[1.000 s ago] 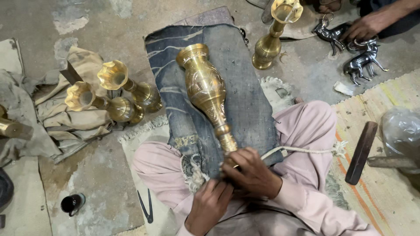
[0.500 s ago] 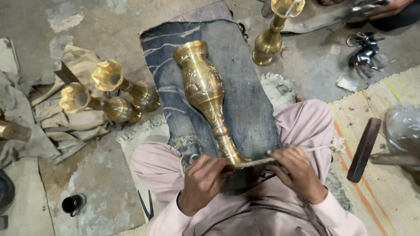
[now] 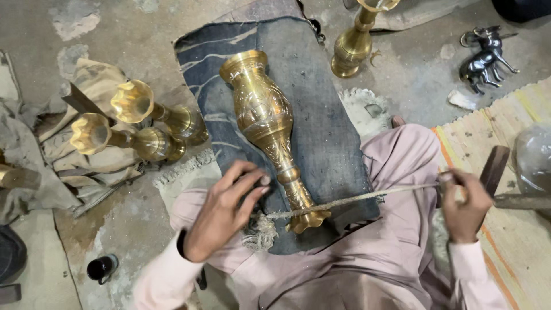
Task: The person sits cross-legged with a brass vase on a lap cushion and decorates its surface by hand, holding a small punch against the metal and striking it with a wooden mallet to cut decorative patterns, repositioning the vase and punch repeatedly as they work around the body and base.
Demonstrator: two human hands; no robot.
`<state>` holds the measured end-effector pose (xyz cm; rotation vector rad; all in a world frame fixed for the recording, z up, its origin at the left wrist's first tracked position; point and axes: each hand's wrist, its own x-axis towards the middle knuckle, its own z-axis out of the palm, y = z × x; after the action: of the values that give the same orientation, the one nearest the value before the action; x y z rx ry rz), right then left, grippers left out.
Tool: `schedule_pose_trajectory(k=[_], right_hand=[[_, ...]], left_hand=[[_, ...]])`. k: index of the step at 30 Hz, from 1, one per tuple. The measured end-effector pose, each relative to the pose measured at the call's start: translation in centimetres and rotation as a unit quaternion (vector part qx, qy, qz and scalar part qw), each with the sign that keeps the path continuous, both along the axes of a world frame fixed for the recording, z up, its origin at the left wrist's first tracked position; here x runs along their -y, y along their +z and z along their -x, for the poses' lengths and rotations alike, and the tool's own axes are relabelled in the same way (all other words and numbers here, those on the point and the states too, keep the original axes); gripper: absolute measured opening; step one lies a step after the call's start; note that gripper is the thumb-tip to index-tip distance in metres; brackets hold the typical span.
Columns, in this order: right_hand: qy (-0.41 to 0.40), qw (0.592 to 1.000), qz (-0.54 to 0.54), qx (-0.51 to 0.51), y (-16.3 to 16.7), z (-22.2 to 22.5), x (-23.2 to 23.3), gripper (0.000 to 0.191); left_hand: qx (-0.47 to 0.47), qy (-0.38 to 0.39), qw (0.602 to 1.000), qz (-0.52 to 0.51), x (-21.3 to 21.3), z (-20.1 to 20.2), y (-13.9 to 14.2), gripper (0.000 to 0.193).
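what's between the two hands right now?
In the head view, a taut cord runs from the left hand to the right hand, passing around the foot of the brass vase, which lies on a dark cloth over the lap.

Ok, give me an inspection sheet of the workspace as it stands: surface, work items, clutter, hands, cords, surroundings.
Surface: dark cloth spread over the lap and the concrete floor.
Work items: brass vase lying on the cloth, mouth away from the person; cord crossing its neck above the flared foot.
Clutter: two brass vases lying on rags at left; upright brass vase; dark animal figurine; small black bottle.
Hands: left hand open at the cord's frayed end; right hand in a closed grip on the cord.
Cords: one, pulled straight between the hands.
Surroundings: striped mat at right, with a wooden handle.
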<state>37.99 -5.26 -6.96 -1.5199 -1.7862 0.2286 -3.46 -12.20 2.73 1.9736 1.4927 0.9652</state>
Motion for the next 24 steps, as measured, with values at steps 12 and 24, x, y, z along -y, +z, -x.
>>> schedule_pose_trajectory(k=[12, 24], right_hand=[[-0.127, 0.918, 0.211, 0.309, -4.0, 0.2, 1.3, 0.02], [-0.101, 0.945, 0.308, -0.029, -2.7, -0.1, 0.1, 0.042]], left_hand=[[0.056, -0.277, 0.94, 0.192, -12.6, -3.4, -0.4, 0.038], [0.015, -0.303, 0.925, 0.229, -14.1, -3.6, -3.1, 0.047]])
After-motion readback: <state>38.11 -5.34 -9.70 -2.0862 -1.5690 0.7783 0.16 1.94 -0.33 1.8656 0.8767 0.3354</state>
